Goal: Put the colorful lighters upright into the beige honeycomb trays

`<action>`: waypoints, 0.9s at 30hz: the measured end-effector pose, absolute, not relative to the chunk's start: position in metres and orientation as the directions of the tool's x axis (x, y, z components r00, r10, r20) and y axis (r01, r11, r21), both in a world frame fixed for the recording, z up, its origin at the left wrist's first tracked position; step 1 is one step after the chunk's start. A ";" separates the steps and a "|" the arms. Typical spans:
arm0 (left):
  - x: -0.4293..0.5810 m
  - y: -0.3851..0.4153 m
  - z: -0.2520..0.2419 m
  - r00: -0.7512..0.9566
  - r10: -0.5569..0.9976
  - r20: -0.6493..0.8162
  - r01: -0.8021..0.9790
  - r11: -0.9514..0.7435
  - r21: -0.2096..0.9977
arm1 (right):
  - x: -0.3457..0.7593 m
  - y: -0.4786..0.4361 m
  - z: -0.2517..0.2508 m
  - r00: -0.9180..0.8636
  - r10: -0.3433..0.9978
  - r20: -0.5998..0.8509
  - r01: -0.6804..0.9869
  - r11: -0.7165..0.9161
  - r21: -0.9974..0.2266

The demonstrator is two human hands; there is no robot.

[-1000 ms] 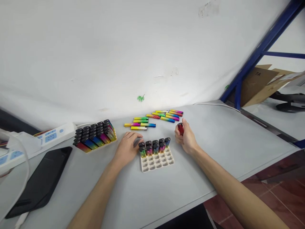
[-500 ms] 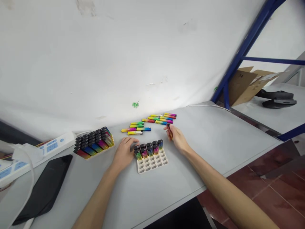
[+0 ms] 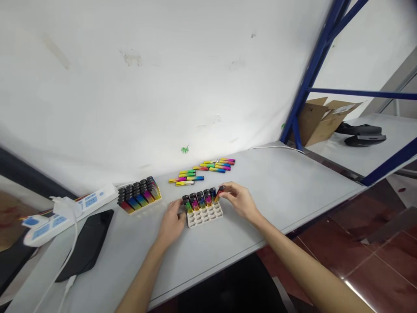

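A white tray [image 3: 206, 221] with rows of holes stands in front of me, with several upright lighters [image 3: 201, 200] in its back rows. These have black tops and rainbow-coloured bodies. My right hand [image 3: 241, 201] pinches a red-and-yellow lighter [image 3: 219, 193], tilted, at the tray's back right corner; I cannot tell whether its lower end is in a hole. My left hand [image 3: 172, 221] is curled against the tray's left edge, fingers toward the back corner and thumb nearer the front. Behind the tray, several loose lighters [image 3: 217, 170] lie flat on the table.
A second tray [image 3: 145, 209] packed with upright lighters stands at the left. Further left are a white power strip [image 3: 70, 216] with cables and a black phone [image 3: 87, 245]. A blue frame [image 3: 304, 82] rises at the right, with a cardboard box [image 3: 314, 121] beyond it.
My right hand has brought its lighter left and down from beyond the tray to the back right corner. My left hand stays by the tray's left edge. The view has shifted.
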State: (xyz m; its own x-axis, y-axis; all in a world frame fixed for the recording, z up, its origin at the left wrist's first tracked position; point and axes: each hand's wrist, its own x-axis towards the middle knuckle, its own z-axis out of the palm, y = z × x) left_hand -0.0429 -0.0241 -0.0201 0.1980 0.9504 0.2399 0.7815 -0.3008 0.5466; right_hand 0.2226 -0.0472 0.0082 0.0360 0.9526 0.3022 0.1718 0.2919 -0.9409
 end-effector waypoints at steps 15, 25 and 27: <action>-0.037 -0.050 -0.014 0.202 0.958 0.206 0.762 -0.285 0.582 | 0.220 -0.046 0.025 -0.086 0.958 0.273 0.699 0.254 -0.669; -0.038 -0.044 -0.021 0.211 0.939 0.273 0.773 -0.331 0.541 | 0.258 0.076 0.007 0.130 0.969 0.210 0.898 -0.025 -0.440; -0.039 -0.045 -0.022 0.218 0.938 0.269 0.775 -0.334 0.537 | 0.260 0.092 -0.001 0.154 0.979 0.135 0.912 -0.088 -0.401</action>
State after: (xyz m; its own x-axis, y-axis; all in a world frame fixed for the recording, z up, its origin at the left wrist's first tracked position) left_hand -0.0388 -0.0446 -0.0217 0.2182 0.9382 0.2686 0.7750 -0.3339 0.5366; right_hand 0.2602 0.0922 -0.0006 0.1538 0.9789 0.1347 0.9117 -0.0880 -0.4014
